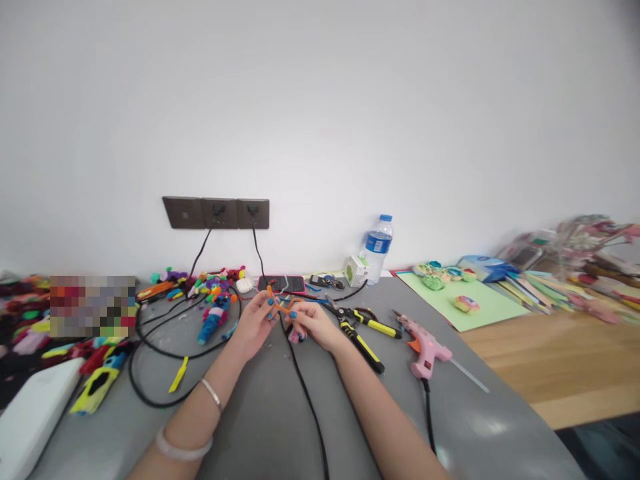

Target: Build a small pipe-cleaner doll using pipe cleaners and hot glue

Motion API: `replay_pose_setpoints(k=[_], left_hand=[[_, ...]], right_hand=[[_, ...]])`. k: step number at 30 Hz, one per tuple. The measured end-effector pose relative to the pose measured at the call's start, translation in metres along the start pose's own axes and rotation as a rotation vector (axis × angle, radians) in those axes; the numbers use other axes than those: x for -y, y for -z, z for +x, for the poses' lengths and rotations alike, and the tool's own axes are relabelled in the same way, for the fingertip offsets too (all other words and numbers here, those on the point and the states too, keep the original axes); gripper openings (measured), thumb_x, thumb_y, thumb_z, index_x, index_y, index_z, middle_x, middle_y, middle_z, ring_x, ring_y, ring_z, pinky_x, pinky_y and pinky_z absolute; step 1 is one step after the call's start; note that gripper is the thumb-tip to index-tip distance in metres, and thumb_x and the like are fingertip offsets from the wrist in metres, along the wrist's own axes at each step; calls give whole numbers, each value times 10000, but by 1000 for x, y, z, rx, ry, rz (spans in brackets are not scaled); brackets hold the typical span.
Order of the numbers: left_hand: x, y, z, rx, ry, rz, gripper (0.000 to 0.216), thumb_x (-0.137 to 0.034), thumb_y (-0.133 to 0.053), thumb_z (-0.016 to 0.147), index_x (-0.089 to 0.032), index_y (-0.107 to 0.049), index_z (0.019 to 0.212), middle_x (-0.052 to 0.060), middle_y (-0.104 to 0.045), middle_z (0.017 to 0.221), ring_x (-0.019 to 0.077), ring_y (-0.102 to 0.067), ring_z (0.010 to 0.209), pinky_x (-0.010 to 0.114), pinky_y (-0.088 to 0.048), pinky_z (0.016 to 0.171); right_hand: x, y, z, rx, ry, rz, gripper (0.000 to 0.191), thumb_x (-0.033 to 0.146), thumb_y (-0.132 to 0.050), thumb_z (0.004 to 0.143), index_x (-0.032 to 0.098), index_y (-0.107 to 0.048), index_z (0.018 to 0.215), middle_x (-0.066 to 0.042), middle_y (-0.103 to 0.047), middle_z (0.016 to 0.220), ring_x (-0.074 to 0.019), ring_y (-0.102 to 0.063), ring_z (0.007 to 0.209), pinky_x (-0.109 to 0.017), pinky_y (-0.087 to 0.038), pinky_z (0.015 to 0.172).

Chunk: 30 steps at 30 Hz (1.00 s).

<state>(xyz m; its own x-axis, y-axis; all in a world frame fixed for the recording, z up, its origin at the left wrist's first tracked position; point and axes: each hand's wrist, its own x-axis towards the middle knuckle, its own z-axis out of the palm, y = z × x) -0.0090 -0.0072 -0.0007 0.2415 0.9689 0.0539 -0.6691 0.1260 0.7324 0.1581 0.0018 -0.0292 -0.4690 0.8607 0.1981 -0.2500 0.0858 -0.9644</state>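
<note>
An orange pipe cleaner (pixel 283 309), bent into an angled shape, is pinched between my two hands above the middle of the grey table. My left hand (pixel 257 321) grips its left part with closed fingertips. On the right side, my right hand (pixel 311 323) holds the other part between thumb and fingers. Something small and pinkish shows under the right fingers, too small to name. Just right of my right hand lie yellow-and-black pliers (pixel 361 343). Behind the hands rests a phone (pixel 287 285) with a pink-red edge.
A pink glue gun (pixel 425 348) lies at the right, its cord running forward. Black cables (pixel 300 380) cross the table. Colourful pipe-cleaner pieces (pixel 215 313) cover the left. A water bottle (pixel 379 249) stands by the wall. Green paper (pixel 467 303) lies on the wooden table.
</note>
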Motion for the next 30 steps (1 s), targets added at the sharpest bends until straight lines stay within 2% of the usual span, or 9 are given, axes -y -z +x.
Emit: replay_pose_setpoints(k=[4,10,16,24,27,30], left_hand=[[0,3,2,-36,-6,13,337,-254,-873,583,-162,-641,809,-35,-583,682,44,-437,534,174,-371,511],[1,4,3,-56,7,84,318,-218,-863,588,-163,-617,781,-30,-601,704,53,-502,573,169,-412,547],[3,4,1,-56,49,174,339,-255,-873,567,-170,-592,736,-39,-598,686,64,-526,582,180,-424,580],[6,1,-3,39,78,258,343,-276,-869,589,-168,-571,722,-58,-566,605,67,-523,553,175,-379,557],[4,-3,-4,44,100,274,358,-279,-875,577,-166,-566,719,-59,-554,590,65,-505,533,177,-361,540],[2,-6,-6,83,155,305,357,-277,-876,578,-158,-578,734,-38,-582,626,68,-513,552,183,-360,544]], right_hand=[[-1,-1,1,-46,12,47,353,486,-717,773,153,-600,765,92,-485,428,-52,-341,346,-182,-242,412],[5,-2,1,-86,39,181,383,483,-723,765,190,-495,672,81,-463,438,-68,-322,396,-209,-235,459],[10,-1,1,-178,61,275,360,482,-760,715,203,-533,714,71,-474,499,-84,-361,448,-229,-322,506],[6,-1,2,-313,138,243,337,456,-785,685,206,-559,707,68,-482,564,-86,-392,452,-238,-429,488],[8,-2,2,-321,183,234,323,442,-791,685,202,-574,692,42,-536,658,-86,-431,498,-231,-439,505],[11,-3,2,-296,189,213,324,448,-789,691,201,-581,704,-13,-637,849,-109,-522,607,-233,-452,554]])
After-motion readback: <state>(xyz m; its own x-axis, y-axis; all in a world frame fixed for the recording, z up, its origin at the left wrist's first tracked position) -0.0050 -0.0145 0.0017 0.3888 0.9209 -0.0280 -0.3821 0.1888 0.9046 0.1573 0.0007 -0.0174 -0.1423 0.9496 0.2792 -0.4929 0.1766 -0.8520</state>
